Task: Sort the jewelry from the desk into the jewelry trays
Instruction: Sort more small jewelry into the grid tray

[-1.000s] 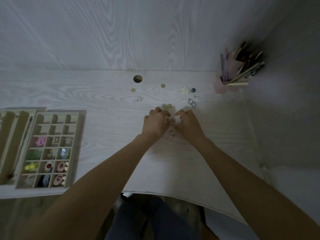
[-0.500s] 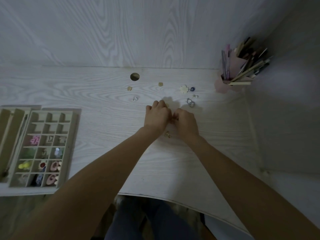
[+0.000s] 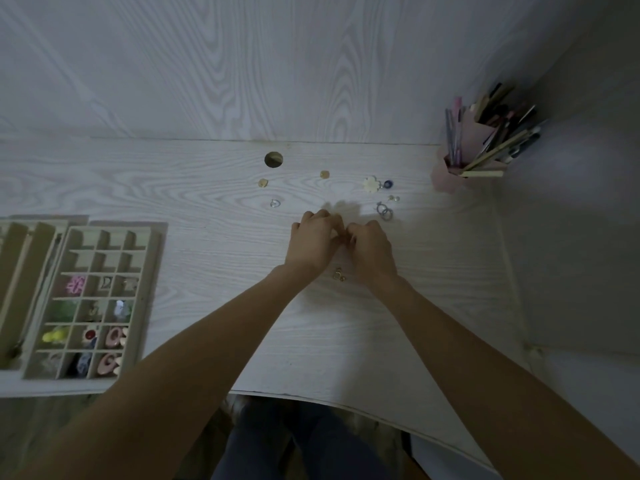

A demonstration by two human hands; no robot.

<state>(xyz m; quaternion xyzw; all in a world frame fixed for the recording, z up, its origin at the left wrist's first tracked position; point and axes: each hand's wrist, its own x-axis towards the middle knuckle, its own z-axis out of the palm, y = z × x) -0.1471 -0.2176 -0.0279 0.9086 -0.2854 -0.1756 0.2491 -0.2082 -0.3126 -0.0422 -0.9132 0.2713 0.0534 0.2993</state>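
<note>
Both hands meet in the middle of the frame, backs up. The left hand (image 3: 313,242) and the right hand (image 3: 371,249) have their fingers curled in, with the tips touching each other. What they pinch is hidden under the fingers, so I cannot tell if they hold anything.

Just below the hands, between the wrists, sits one tiny gold piece (image 3: 339,274) on the desk (image 3: 207,209). It is too small to make out well.

At the lower left lie two jewelry trays. The near tray (image 3: 152,271) has many little boxes, and some hold pink, green, yellow and blue bits. The other tray (image 3: 20,258) is cut off by the left edge.

Past the hands, more jewelry lies on the desk. I count two linked silver rings (image 3: 384,211), one clear ring (image 3: 274,203), two little gold beads (image 3: 263,182), one white flower piece (image 3: 371,183), one blue bead (image 3: 388,183) just beside it, and one small pale pair (image 3: 394,198) that is hard to see.

One round hole (image 3: 273,159) sits near the back of the desk. At the upper right stands one pink cup (image 3: 446,174) full of pens, a bit blurry.
</note>
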